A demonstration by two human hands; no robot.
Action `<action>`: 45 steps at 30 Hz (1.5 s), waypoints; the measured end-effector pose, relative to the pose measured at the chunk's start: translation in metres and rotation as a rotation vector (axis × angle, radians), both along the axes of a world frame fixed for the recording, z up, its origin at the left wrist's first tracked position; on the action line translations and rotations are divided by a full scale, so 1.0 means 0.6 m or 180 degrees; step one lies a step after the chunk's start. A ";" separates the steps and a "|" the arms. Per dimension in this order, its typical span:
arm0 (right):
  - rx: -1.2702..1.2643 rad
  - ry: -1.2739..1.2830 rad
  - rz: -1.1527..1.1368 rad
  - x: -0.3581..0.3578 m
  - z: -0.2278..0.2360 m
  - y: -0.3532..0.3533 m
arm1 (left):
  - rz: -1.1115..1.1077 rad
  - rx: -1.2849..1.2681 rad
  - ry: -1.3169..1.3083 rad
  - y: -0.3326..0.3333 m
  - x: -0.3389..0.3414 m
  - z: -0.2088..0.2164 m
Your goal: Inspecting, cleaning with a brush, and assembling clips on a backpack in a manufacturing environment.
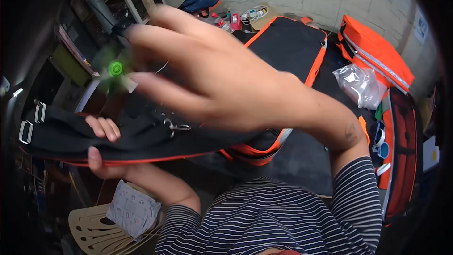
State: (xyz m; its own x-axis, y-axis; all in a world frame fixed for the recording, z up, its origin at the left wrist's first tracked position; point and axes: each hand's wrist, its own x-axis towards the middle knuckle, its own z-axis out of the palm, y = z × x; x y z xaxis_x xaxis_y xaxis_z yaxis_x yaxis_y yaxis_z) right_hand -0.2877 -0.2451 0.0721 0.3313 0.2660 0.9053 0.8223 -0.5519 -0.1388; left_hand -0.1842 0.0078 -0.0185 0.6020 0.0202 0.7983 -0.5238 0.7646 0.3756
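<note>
The left hand (104, 169) holds red-edged black fabric (141, 146) in its grip; the right hand (203, 66) is blurred, its grip unclear.

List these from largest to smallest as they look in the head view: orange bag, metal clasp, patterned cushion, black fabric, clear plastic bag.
1. Black fabric
2. Orange bag
3. Patterned cushion and clear plastic bag: too alike to rank
4. Metal clasp
</note>
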 end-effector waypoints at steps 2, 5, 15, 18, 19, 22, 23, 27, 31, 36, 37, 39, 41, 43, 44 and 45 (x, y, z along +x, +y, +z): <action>-0.0438 0.1032 -0.1103 -0.017 -0.082 -0.057 | 0.0053 0.0520 0.0047 0.022 -0.024 -0.030; -0.1686 0.2710 -0.2403 -0.042 -0.189 -0.096 | 0.0622 0.1697 0.0857 0.034 -0.044 -0.054; -0.1552 0.2530 -0.2282 -0.034 -0.270 -0.141 | 0.0942 0.6809 -0.1089 -0.128 -0.060 0.018; -0.0700 0.1936 -0.2241 -0.039 -0.276 -0.140 | 0.0873 0.6827 -0.1479 -0.193 -0.062 0.011; -0.0488 0.1712 -0.2242 -0.041 -0.277 -0.138 | 0.0653 0.6707 -0.1511 -0.222 -0.058 -0.003; -0.0328 0.1275 -0.2145 -0.045 -0.284 -0.135 | 0.0345 0.6501 -0.0896 -0.318 -0.035 -0.059; -0.0270 0.1003 -0.2165 -0.044 -0.288 -0.135 | 0.0569 0.6423 -0.0691 -0.348 -0.028 -0.079; -0.0181 0.0729 -0.2194 -0.036 -0.302 -0.131 | -0.0106 0.5687 -0.1475 -0.404 -0.002 -0.128; -0.0381 0.0788 -0.2573 -0.050 -0.287 -0.100 | -0.0380 0.5610 -0.1908 -0.434 0.012 -0.149; -0.1107 0.1371 -0.1142 -0.107 -0.271 -0.035 | 0.0083 0.6333 -0.1466 -0.475 0.041 -0.178; -0.1133 0.1432 -0.1291 -0.108 -0.279 -0.031 | 0.0205 0.6408 -0.1385 -0.485 0.051 -0.183; -0.1315 0.0735 -0.1970 -0.101 -0.303 -0.040 | 0.0333 0.6560 -0.1225 -0.499 0.072 -0.192; -0.1252 0.0586 -0.1693 -0.090 -0.329 -0.049 | 0.0352 0.6739 -0.1204 -0.498 0.086 -0.197; -0.1258 0.0822 -0.1647 -0.084 -0.346 -0.054 | 0.0267 0.6992 -0.1295 -0.482 0.093 -0.193; -0.1301 0.0521 -0.1861 -0.081 -0.349 -0.056 | 0.0188 0.7136 -0.1383 -0.470 0.094 -0.184; -0.1131 0.0546 -0.2078 -0.083 -0.349 -0.054 | 0.0055 0.7277 -0.1498 -0.452 0.093 -0.169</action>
State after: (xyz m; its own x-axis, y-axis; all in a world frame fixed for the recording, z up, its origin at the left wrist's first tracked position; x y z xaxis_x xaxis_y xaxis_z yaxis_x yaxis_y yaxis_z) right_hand -0.3373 -0.2775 -0.1375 0.6496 0.2335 0.7236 0.2966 -0.9541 0.0416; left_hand -0.1284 -0.2633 -0.1198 0.4472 -0.7773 -0.4425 -0.7972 -0.5707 0.1968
